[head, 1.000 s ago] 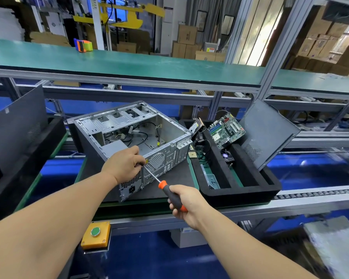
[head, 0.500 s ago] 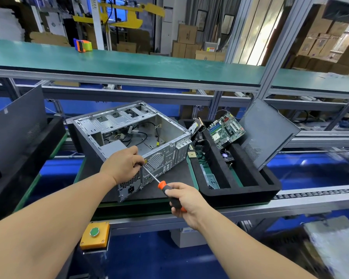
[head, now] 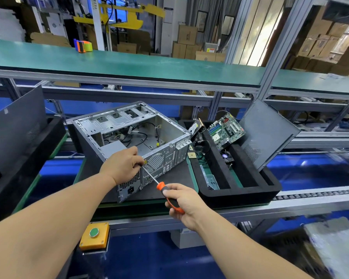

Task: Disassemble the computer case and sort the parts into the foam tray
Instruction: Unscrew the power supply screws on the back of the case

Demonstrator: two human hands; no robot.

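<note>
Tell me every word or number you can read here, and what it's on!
None can be read.
Yellow sticker on the computer case: too small.
Warning label on a far cardboard box: blurred.
Circuit board markings: too small.
Power supply: nothing legible.

Bright even indoor light, daylight glare upper right, wide-angle edge bending, lower-right corner blurred

Both arms extended; left hand [head: 123,165] curled, right hand [head: 184,202] gripping (fingers wrapped).
</note>
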